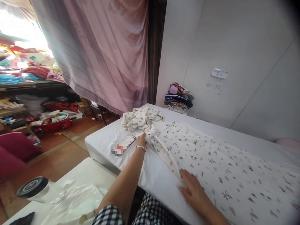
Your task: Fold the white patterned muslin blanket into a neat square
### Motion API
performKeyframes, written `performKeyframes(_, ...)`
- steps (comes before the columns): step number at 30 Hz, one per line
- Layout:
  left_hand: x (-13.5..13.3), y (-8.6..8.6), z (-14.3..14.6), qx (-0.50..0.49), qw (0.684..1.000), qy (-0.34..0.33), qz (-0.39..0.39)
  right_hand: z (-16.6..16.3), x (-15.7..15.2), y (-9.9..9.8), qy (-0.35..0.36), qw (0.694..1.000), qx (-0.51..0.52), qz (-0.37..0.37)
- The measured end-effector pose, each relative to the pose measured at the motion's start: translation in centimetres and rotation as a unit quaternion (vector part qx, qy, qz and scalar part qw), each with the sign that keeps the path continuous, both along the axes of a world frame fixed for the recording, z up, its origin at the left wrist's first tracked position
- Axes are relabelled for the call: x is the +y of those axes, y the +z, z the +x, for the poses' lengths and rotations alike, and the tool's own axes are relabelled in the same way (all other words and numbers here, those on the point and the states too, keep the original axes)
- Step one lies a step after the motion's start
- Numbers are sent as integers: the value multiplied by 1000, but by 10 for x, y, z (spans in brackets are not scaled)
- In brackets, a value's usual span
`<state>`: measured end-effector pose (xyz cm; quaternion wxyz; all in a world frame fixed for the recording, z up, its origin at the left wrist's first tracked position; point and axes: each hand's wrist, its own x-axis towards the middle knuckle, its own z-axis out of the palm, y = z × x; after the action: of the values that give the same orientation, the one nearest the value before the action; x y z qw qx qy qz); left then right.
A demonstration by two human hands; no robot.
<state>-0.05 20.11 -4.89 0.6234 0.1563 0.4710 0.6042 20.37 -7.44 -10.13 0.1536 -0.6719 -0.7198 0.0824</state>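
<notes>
A white fabric [201, 153] printed with small leaf and animal motifs lies spread over the white-covered table. Its far left end is bunched into a heap [137, 120]. My left hand [142, 140], with a bracelet at the wrist, is closed on the fabric at the near edge of the heap; its fingertips are partly hidden. My right hand [193, 189] rests flat on the near edge of the spread part, fingers stretched out. Just left of my left hand lies a phone [129, 141], its screen blurred out.
A stack of folded cloths [178, 98] stands against the grey wall at the back. On a lower white surface at the near left are a clear jar with a black lid [32, 187] and plastic film [75, 200]. A pink curtain [112, 53] hangs behind the table.
</notes>
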Motion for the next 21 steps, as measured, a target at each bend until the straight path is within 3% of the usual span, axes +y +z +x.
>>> performKeyframes(4,15,17,-10,-16,997,24,65,-7,-2,-20,17,998,-41,36)
performKeyframes(7,15,31,-3,-12,994,14,111,-8,-4,-22,14,999,-39,23)
performKeyframes(10,-4,33,21,72,971,-67,216,-7,-3,-17,10,1000,-8,2)
performKeyframes(11,-15,30,31,153,932,-133,300,-6,-3,-15,10,1000,13,-3)
performKeyframes(12,-27,24,40,248,859,-210,396,-4,-3,-12,8,999,41,-7)
performKeyframes(14,-54,7,54,382,650,-368,544,0,-2,-6,-19,992,126,-5)
performKeyframes(15,-66,-3,58,427,559,-418,575,3,-2,-2,-48,983,178,-1)
performKeyframes(16,-77,-13,61,462,492,-449,586,6,-1,2,-89,969,231,4)
performKeyframes(17,-84,-21,62,485,449,-463,590,10,0,7,-135,950,281,7)
performKeyframes(18,-90,-28,61,502,430,-466,589,15,2,12,-179,929,324,10)
performKeyframes(21,-93,-38,58,505,441,-454,588,31,13,25,-259,880,397,25)
